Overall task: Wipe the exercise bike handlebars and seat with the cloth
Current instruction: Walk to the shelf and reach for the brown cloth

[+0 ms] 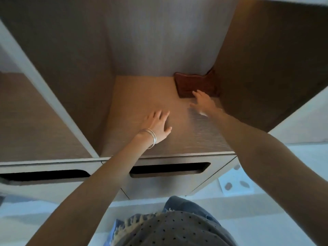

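**While the cloth (193,82) lies in the back right corner of the shelf (138,96), the right hand (203,103) reaches for it**

Though the right fingers (196,94) are straight and a little spread, holding nothing, their tips are at the cloth's near edge. Blur keeps me from saying whether they touch it or stop just short. The cloth is a dark brown folded pad, pushed against the shelf's right wall and back wall. The left hand (158,125) rests flat near the middle of the shelf floor. Its fingers (157,115) are straight and spread, gripping nothing, and thin bangles (150,137) sit on the wrist. Both forearms cross the shelf's front edge, above two slotted drawer fronts (168,169). Nothing that is to be wiped is in view.

I judge this the fetching step, with no wiping begun. The next move calls for the right fingers to close on the cloth's near edge and draw it out toward the front edge.
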Demonstrator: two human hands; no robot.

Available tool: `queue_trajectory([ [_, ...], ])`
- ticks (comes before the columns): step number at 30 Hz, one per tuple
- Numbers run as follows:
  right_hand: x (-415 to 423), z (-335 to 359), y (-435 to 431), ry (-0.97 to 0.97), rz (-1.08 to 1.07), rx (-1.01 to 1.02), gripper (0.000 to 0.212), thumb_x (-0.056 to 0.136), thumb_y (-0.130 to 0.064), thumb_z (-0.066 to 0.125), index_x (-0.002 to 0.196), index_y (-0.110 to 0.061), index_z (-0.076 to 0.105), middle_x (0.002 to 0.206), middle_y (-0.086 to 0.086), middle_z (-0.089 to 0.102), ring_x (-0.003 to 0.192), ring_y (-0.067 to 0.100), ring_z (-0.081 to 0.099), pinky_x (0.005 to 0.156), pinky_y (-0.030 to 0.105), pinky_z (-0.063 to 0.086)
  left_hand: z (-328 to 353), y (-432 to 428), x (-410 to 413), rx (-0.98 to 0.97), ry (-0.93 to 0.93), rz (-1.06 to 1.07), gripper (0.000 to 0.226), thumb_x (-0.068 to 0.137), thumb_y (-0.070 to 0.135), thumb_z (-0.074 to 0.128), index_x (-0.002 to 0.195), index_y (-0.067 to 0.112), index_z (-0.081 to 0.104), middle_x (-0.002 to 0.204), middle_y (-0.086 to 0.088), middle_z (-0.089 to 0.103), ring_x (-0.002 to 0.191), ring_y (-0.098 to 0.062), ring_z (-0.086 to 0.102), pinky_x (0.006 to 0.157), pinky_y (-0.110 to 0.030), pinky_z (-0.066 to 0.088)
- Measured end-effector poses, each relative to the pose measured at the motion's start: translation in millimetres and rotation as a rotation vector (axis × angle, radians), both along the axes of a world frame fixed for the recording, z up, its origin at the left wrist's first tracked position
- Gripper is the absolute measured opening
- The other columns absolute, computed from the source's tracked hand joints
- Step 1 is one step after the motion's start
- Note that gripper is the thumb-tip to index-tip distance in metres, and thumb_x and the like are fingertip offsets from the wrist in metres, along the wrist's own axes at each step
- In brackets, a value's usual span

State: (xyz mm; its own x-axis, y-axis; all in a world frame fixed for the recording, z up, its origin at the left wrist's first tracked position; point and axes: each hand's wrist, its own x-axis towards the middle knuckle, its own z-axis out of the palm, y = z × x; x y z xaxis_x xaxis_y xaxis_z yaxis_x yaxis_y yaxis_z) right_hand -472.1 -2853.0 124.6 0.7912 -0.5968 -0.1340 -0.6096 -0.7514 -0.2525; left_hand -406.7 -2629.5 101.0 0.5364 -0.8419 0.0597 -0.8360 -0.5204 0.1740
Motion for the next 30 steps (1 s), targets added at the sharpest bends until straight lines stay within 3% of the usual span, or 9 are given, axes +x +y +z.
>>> queue_trajectory([
  [4,4.3,-1.1,-15.8,0.03,-0.046,-0.023,0.066,0.096,-0.039,0.047,0.149,-0.009,0.022,0.155,0.012,0.025,0.142,0.033,0.021,0.115,0.047,0.023,2.3,15.6,5.2,-0.002,0.0,0.037,0.065,0.09,0.045,0.044,0.146,0.024,0.018,0.152,-0.008,0.024,0.138,-0.03,0.025,0.108,-0.043,0.03],
  [8,4.1,0.6,-18.8,0.086,-0.053,-0.171,0.057,0.093,-0.046,0.045,0.141,-0.016,0.039,0.145,0.007,0.034,0.134,0.036,0.027,0.111,0.05,0.023,4.0,32.5,10.9,0.018,-0.012,0.06,0.064,0.09,0.045,0.044,0.146,0.025,0.018,0.152,-0.006,0.024,0.139,-0.028,0.023,0.11,-0.043,0.029],
  [11,5.2,10.3,-24.7,0.106,-0.028,-0.198,0.048,0.091,-0.045,0.05,0.132,-0.021,0.051,0.143,0.004,0.036,0.136,0.035,0.021,0.113,0.052,0.019,7.2,43.7,14.9,0.028,-0.011,0.045,0.064,0.089,0.044,0.045,0.145,0.024,0.02,0.151,-0.006,0.026,0.139,-0.028,0.022,0.11,-0.043,0.027],
  [14,4.7,14.0,-20.3,0.09,-0.048,-0.043,0.049,0.092,-0.037,0.055,0.133,-0.011,0.05,0.15,0.008,0.033,0.143,0.033,0.013,0.115,0.051,0.012,12.2,51.9,18.7,0.029,-0.006,0.002,0.065,0.089,0.043,0.047,0.145,0.023,0.021,0.15,-0.006,0.027,0.139,-0.025,0.021,0.108,-0.041,0.028],
  [16,3.0,12.4,-7.6,0.045,-0.081,0.039,0.045,0.092,-0.03,0.056,0.128,-0.005,0.049,0.142,0.017,0.042,0.138,0.035,0.025,0.115,0.048,0.013,14.5,54.6,20.5,0.046,-0.001,-0.02,0.064,0.089,0.042,0.047,0.145,0.024,0.02,0.151,-0.005,0.026,0.139,-0.026,0.022,0.108,-0.041,0.029],
  [22,-13.4,14.5,34.0,-0.023,-0.09,0.096,0.027,0.089,-0.018,0.056,0.114,-0.006,0.054,0.127,0.016,0.051,0.123,0.035,0.044,0.112,0.044,0.02,21.3,55.3,12.5,0.051,0.029,-0.086,0.064,0.091,0.04,0.045,0.146,0.024,0.018,0.152,-0.007,0.025,0.137,-0.029,0.024,0.108,-0.042,0.029],
  [30,-70.7,4.1,128.4,-0.182,-0.104,0.152,0.04,0.084,-0.005,0.055,0.122,-0.014,0.051,0.129,0.011,0.052,0.126,0.033,0.04,0.11,0.041,0.03,20.0,65.5,0.8,0.067,0.036,-0.244,0.06,0.092,0.032,0.047,0.145,0.018,0.022,0.15,-0.01,0.027,0.136,-0.029,0.026,0.108,-0.041,0.029],
])
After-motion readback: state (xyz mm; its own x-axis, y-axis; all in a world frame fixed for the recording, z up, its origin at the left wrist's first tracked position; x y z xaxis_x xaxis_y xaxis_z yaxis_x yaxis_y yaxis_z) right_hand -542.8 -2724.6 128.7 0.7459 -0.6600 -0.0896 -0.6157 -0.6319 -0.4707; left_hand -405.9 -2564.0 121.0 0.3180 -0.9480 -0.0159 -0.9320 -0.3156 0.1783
